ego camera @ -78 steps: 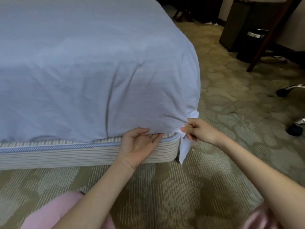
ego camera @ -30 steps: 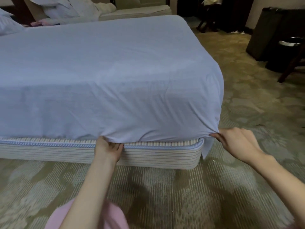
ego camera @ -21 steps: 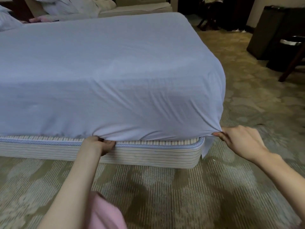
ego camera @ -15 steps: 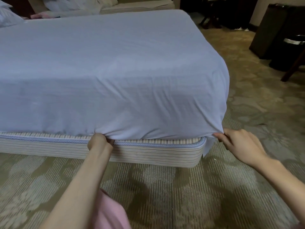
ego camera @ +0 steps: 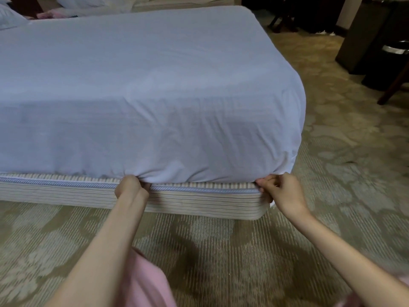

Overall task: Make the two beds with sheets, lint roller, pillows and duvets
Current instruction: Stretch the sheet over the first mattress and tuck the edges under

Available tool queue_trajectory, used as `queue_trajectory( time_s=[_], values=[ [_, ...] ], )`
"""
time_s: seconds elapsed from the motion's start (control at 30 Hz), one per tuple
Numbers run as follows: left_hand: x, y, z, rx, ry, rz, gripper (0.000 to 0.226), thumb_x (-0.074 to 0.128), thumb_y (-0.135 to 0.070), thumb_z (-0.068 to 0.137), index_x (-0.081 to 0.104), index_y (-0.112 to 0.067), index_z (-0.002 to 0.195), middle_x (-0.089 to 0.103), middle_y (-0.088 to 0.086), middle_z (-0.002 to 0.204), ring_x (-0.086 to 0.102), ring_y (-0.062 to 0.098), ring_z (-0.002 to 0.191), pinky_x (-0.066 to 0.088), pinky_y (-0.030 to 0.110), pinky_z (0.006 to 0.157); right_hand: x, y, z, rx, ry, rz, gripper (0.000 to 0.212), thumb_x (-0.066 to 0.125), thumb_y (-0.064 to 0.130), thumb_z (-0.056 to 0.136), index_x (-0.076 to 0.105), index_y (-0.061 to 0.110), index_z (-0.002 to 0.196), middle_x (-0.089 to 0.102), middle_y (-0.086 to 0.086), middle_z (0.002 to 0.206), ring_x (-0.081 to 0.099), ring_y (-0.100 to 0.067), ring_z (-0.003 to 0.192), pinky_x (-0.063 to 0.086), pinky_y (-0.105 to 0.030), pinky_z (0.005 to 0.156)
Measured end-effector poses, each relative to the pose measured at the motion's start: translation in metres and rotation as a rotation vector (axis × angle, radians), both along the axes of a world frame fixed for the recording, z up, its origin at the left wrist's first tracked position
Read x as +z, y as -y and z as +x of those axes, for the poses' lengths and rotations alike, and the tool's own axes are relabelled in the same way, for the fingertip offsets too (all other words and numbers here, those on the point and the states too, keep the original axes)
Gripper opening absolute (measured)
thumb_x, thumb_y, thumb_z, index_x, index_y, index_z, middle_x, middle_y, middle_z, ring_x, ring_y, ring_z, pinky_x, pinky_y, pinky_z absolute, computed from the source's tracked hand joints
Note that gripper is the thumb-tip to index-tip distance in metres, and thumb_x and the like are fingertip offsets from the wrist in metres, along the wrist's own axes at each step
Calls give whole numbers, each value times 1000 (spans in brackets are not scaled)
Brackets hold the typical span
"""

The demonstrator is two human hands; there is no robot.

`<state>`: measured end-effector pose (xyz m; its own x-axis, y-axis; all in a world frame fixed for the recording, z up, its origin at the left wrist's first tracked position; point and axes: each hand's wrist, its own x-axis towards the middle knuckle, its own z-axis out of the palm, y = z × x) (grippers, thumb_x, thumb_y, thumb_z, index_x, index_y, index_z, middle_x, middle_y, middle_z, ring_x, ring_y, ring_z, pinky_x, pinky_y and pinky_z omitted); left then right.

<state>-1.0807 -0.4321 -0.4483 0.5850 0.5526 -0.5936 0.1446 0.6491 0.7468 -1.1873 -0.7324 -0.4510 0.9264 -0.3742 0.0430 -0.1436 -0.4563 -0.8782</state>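
The pale blue sheet (ego camera: 155, 96) covers the mattress top and hangs down its near side, ending in a gathered lower edge just above the striped bed base (ego camera: 199, 202). The left hand (ego camera: 130, 187) grips that edge at about 6 o'clock in the view, its fingers (ego camera: 146, 186) curled in under the cloth, against the blue piping of the base. The right hand (ego camera: 281, 193) is at the bed's near corner, toward 4 o'clock, its fingers (ego camera: 263, 181) bunched together and pinching the sheet where it wraps the corner. A small white tip of cloth shows just below this hand. Between the 2 hands the hem sits tight, with creases fanning up from each grip.

The patterned carpet (ego camera: 221, 251) lies open in front of the base and along the bed's right side, from 6 o'clock round to 2 o'clock. At 2 o'clock, well apart from the bed, stand a dark cabinet (ego camera: 363, 34), a black bin (ego camera: 394, 63) and a wooden leg (ego camera: 394, 87). A pillow (ego camera: 8, 16) sits at 10 o'clock, and a 2nd bed (ego camera: 177, 3) at 12 o'clock. Pink clothing (ego camera: 146, 284) shows beneath the left forearm.
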Motion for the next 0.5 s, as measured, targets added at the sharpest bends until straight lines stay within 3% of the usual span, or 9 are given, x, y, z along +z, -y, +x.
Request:
queue_trajectory(
  time_s=[0.03, 0.13, 0.3, 0.5],
  values=[
    [-1, -2, 1, -22, 6, 5, 36, 50, -3, 92, 49, -8, 128, 61, 9, 114, 62, 23, 95, 53, 35, 72, -3, 3, 2, -44, 14, -104, 18, 74, 22, 79, 60, 9, 77, 65, 4, 61, 58, -8, 52, 43, -22, 55],
    [-6, -5, 2, -95, 21, 23, 36, 46, -5, 94, 50, -8, 130, 62, 7, 109, 61, 21, 91, 52, 32, 73, -7, 8, 4, -32, 88, -126, 22, 77, 19, 76, 59, 8, 83, 66, 1, 69, 60, -12, 58, 47, -33, 62],
    [-9, -7, 5, -84, 21, 23, 37, 44, -4, 92, 53, -10, 128, 62, 6, 111, 63, 22, 93, 53, 33, 70, -10, 12, 5, 46, 216, -167, 14, 66, 8, 85, 59, 2, 75, 60, 2, 55, 59, -7, 56, 40, -13, 54],
    [-12, -5, 10, -50, -20, 23, 39, 44, -4, 90, 55, -12, 127, 62, 7, 120, 64, 23, 100, 54, 33, 65, -8, 25, 10, 81, 177, 2, 21, 58, 0, 89, 59, -3, 68, 58, 1, 45, 53, -8, 43, 44, -17, 51]
  ],
)
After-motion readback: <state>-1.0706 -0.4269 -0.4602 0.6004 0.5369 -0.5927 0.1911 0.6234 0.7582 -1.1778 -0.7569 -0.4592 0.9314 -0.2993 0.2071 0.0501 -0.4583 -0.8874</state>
